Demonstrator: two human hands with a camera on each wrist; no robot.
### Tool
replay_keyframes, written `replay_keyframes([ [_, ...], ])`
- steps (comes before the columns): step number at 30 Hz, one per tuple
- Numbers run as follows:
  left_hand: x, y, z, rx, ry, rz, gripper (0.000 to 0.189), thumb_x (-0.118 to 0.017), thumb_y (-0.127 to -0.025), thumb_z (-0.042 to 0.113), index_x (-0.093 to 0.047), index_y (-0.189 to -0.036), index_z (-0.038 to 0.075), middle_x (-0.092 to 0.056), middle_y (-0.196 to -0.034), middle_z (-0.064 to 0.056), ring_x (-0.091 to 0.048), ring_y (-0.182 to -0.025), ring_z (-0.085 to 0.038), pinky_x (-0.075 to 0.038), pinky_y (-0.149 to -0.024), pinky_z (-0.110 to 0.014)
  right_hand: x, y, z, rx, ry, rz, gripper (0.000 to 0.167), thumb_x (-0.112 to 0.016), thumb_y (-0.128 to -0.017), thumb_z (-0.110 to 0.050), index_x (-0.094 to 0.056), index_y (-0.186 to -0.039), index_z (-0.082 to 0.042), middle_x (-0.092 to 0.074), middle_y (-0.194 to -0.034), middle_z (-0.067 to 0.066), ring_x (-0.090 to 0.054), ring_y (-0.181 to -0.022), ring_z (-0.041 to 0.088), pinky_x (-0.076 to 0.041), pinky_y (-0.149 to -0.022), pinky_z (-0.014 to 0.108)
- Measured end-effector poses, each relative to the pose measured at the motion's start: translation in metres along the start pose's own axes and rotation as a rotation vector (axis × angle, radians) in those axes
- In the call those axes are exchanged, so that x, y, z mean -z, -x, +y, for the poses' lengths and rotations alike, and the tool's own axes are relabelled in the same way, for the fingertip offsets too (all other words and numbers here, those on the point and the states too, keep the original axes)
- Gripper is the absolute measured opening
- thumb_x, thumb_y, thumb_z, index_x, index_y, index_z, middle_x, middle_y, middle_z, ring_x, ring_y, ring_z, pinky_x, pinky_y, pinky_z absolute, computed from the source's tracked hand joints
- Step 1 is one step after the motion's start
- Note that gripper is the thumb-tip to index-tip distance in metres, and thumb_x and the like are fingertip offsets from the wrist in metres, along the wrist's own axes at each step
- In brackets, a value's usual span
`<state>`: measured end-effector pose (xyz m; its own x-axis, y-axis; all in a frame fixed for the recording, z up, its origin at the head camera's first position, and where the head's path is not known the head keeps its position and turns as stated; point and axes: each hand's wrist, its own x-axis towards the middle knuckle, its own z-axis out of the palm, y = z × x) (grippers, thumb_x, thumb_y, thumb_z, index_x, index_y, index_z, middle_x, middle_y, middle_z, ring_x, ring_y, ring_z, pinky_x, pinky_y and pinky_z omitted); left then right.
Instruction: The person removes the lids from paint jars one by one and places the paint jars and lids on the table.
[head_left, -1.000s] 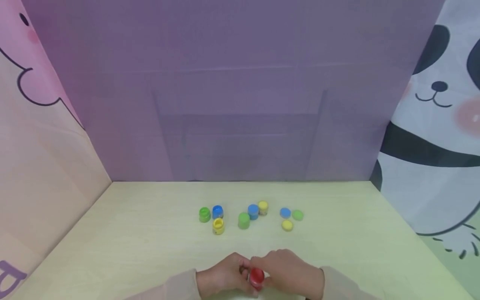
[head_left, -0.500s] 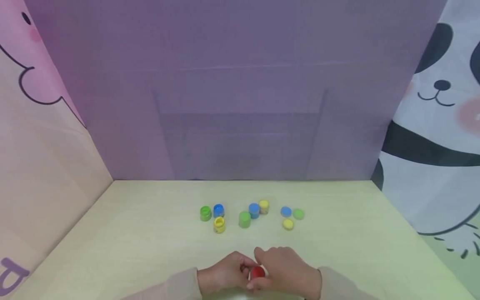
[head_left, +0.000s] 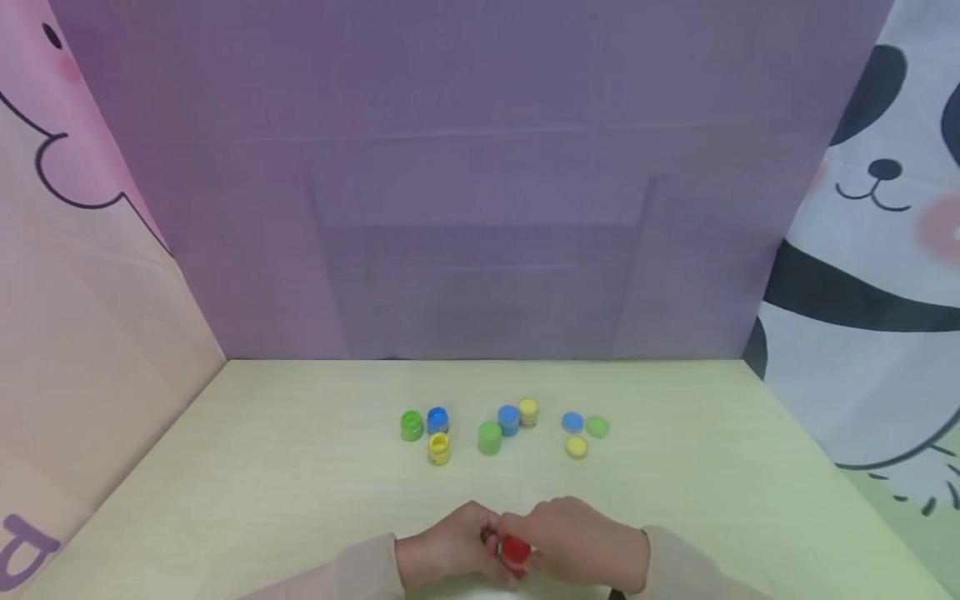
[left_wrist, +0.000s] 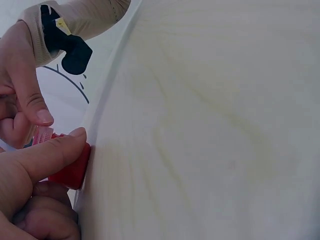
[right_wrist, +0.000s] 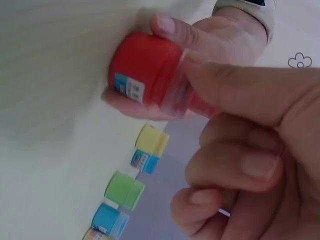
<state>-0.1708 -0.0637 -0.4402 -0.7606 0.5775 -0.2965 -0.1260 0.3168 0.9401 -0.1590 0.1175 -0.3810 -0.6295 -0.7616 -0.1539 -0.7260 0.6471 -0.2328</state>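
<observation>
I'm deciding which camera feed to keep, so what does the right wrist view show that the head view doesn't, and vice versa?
Only the right wrist view: the printed label on the red jar, and a flower outline.

Only the head view: the flat blue disc, green disc and yellow disc, plus the panda picture.

Both: the red jar, the left hand, the right hand and a green jar.

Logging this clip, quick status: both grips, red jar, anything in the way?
Left grip holds red jar. Right grip pinches its top end. Other jars and lids farther back, none in the way.
</observation>
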Motion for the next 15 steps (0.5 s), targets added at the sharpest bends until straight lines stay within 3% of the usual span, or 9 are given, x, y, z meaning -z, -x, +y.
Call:
replay_keyframes([
  [3, 0.0003, 0.0003, 0.0009, 0.004, -0.006, 0.008, 0.024, -0.075, -0.075, -0.002, -0.073, -0.093, 0.013, -0.056, -0.064, 0.003, -0.042, -0.061, -0.012, -0.034, -0.062, -0.022, 0.0001, 0.0013, 0.001, -0.001, -0.028, 0.018, 0.018, -0.067, -0.086, -0.032, -0.054, -0.095, -0.026, -0.048, -0.063, -0.017, -0.04, -0.053, 0.001, -0.037, -0.054, 0.017],
  [8, -0.0003, 0.0012, 0.0016, 0.005, -0.049, 0.054, 0.022, -0.075, -0.075, 0.0, -0.074, -0.091, 0.016, -0.043, -0.055, 0.002, -0.038, -0.055, -0.012, -0.029, -0.053, -0.022, -0.0042, 0.001, -0.003, -0.132, -0.06, 0.078, 0.038, -0.063, -0.081, -0.056, -0.051, -0.084, -0.02, -0.04, -0.057, -0.012, -0.036, -0.049, 0.004, -0.032, -0.047, 0.02],
  [11, -0.0008, 0.0014, 0.0016, 0.012, -0.063, 0.072, 0.022, -0.076, -0.075, 0.001, -0.074, -0.09, 0.017, -0.042, -0.054, 0.003, -0.038, -0.053, -0.012, -0.028, -0.051, -0.021, -0.0064, 0.0001, -0.0044, -0.179, -0.069, 0.079, 0.039, -0.063, -0.08, -0.056, -0.052, -0.08, -0.019, -0.041, -0.057, -0.01, -0.037, -0.049, 0.005, -0.032, -0.047, 0.021],
  [15, -0.0005, 0.0012, 0.0014, 0.022, -0.048, 0.052, 0.023, -0.075, -0.075, 0.0, -0.074, -0.092, 0.016, -0.044, -0.056, 0.002, -0.038, -0.054, -0.012, -0.028, -0.052, -0.022, -0.0048, -0.0023, -0.0041, -0.162, -0.08, 0.037, 0.026, -0.068, -0.083, -0.043, -0.055, -0.085, -0.02, -0.044, -0.06, -0.012, -0.04, -0.052, 0.005, -0.036, -0.051, 0.02],
])
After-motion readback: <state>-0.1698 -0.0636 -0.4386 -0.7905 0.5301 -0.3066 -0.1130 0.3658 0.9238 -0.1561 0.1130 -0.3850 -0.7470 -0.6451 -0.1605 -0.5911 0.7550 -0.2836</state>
